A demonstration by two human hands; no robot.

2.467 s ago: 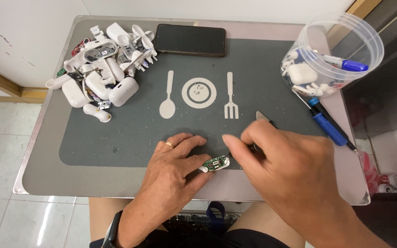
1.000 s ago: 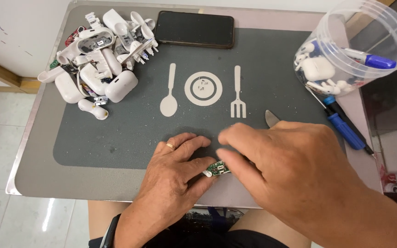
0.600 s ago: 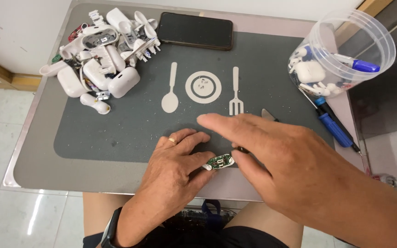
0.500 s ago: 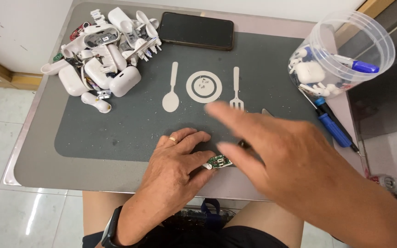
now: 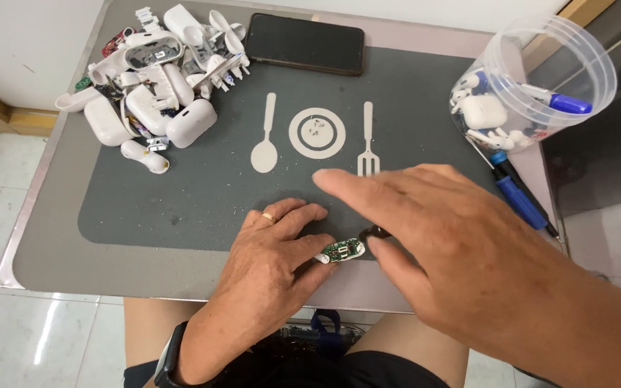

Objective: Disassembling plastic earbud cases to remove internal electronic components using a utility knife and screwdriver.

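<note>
Mat: the grey placemat (image 5: 181,194) covers the table, and work sits at its near edge
Right hand (image 5: 461,244): fingers spread wide, holding nothing, hovering over a small dark part (image 5: 375,232)
Left hand (image 5: 271,262): fingertips pinch the small green circuit board (image 5: 343,251) against the mat
Advice: the person does best to keep the board pinned flat and lower 1 fingertip gently
Spare: blue screwdriver (image 5: 515,194) lies near, to the right

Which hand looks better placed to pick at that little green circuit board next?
Probably the right hand: it hovers open, thumb beside the circuit board, free to move. The left hand is busy pinning the board on the grey mat.
</note>
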